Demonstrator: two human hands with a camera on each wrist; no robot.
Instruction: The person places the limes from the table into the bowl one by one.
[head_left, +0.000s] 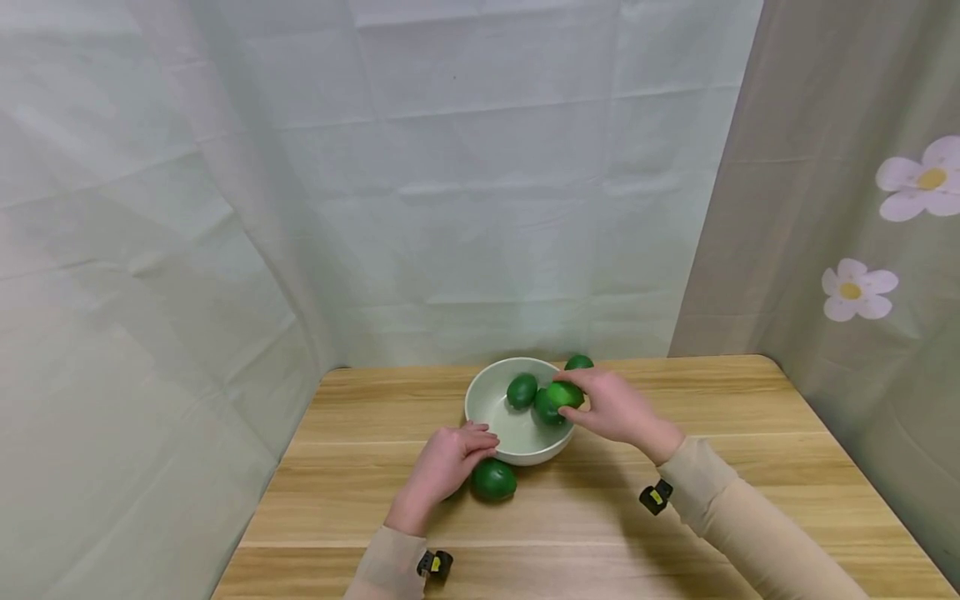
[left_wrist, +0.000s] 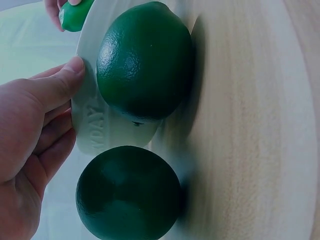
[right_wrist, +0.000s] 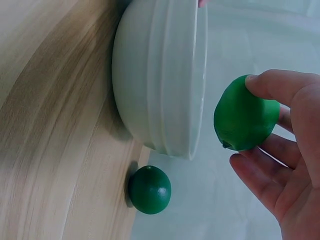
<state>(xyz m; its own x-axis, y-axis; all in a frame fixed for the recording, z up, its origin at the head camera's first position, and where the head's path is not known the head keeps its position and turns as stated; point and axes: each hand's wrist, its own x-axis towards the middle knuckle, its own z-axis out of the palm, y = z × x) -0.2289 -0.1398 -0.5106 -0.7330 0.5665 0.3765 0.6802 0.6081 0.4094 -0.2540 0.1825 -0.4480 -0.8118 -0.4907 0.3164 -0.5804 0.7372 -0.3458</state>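
limes (head_left: 522, 390): two in the bowl (head_left: 528, 458); others on the table (head_left: 360, 500) beside it.
right hand (head_left: 615, 407): pinches another lime (right_wrist: 245, 115) over the bowl's right rim.
left hand (head_left: 450, 458): grips the near-left rim, thumb outside.
step: seemingly moving limes across the rim, in or out i cannot tell; next calls for a steady bowl and a gentle release.
left wrist view: shows raised letters (left_wrist: 96, 127) on the bowl and a second near lime (left_wrist: 127, 195), mostly hidden from the head view.

Both arms (head_left: 757, 521) extend forward, the right hand (head_left: 611, 406) pinching, the left hand (head_left: 448, 457) (partly hidden) seemingly gripping.
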